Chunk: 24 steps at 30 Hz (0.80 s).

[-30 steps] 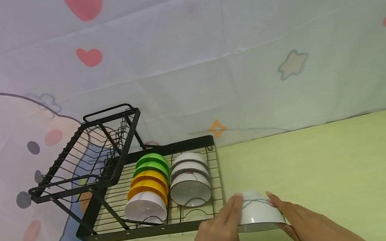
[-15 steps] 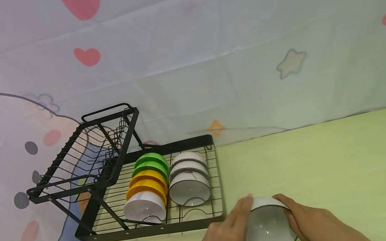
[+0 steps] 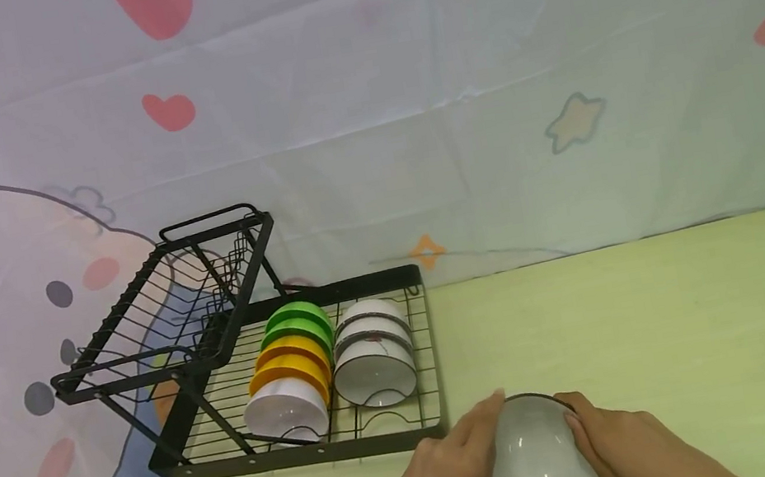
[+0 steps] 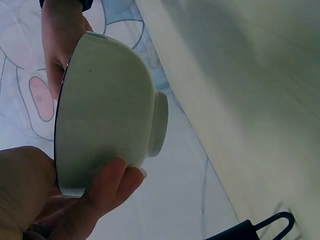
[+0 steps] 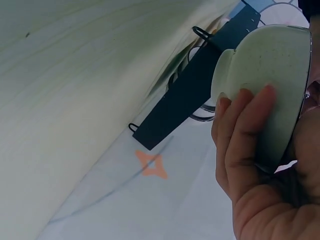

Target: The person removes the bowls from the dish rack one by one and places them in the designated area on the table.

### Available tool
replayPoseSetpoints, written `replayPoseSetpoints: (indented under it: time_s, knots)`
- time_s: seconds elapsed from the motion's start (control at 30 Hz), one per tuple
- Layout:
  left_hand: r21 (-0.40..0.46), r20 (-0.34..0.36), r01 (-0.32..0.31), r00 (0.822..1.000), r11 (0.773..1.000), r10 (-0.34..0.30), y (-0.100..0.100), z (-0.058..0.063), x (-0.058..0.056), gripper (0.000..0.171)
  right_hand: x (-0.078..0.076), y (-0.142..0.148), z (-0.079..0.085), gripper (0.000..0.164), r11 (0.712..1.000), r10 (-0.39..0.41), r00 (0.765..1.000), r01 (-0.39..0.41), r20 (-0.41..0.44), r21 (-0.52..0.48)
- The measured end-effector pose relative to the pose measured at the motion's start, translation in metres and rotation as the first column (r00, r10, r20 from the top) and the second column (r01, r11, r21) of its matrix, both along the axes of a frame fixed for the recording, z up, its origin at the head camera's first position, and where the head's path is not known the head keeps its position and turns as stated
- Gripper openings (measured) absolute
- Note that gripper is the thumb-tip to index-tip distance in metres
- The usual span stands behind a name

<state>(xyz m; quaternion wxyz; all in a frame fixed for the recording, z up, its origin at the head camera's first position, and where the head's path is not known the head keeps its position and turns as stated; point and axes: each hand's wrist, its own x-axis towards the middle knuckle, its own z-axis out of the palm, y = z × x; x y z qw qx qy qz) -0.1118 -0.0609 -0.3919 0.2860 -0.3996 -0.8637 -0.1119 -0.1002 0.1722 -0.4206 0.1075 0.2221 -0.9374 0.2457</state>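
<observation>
Between both hands is a white bowl [image 3: 540,455] with a dark rim, its hollow side turned toward the head camera. My left hand [image 3: 449,466] grips the bowl's left edge, and my right hand [image 3: 624,438] grips its right edge. In the left wrist view the bowl [image 4: 107,110] appears side-on with its foot ring to the right; fingers [image 4: 107,185] lie against its outer wall. The right wrist view has several fingers [image 5: 245,130] spread on the outside of the bowl [image 5: 275,65], with the thumb side at the rim.
Left of the hands stands a black dish rack [image 3: 289,457] with a raised upper tier [image 3: 168,306]. Its lower tier holds a row of green, yellow and white bowls [image 3: 289,362] beside a row of white bowls [image 3: 375,373]. A patterned cloth [image 3: 479,90] hangs behind the pale green table [image 3: 628,316].
Both hands have tilted the bowl from rim-down until its inside faces the head camera. They have also drawn it slightly nearer and to the right. The racked bowls stay put.
</observation>
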Motion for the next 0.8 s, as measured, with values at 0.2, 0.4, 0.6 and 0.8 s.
replayPoseSetpoints:
  time_s: [0.2,0.4,0.6,0.8]
  knots:
    - [0.024,-0.128,-0.016,0.992,1.000,0.019,-0.002,0.003,-0.006,0.041,-0.004,0.005,-0.003,0.012,0.999,-0.009,1.000,0.009,0.017,0.031]
    - [0.063,-0.203,-0.058,0.977,0.996,0.070,-0.005,0.005,-0.014,0.026,-0.008,0.010,-0.010,0.006,0.997,0.015,0.995,-0.022,0.103,0.069]
    - [0.060,-0.242,-0.105,0.963,0.993,0.116,-0.011,0.003,-0.022,0.024,-0.007,0.009,-0.010,0.008,0.994,0.062,0.967,-0.082,0.248,0.071]
    - [0.063,-0.235,-0.104,0.965,0.993,0.116,-0.014,0.003,-0.027,0.020,-0.008,0.011,-0.013,0.010,0.991,0.096,0.954,-0.117,0.283,0.061]
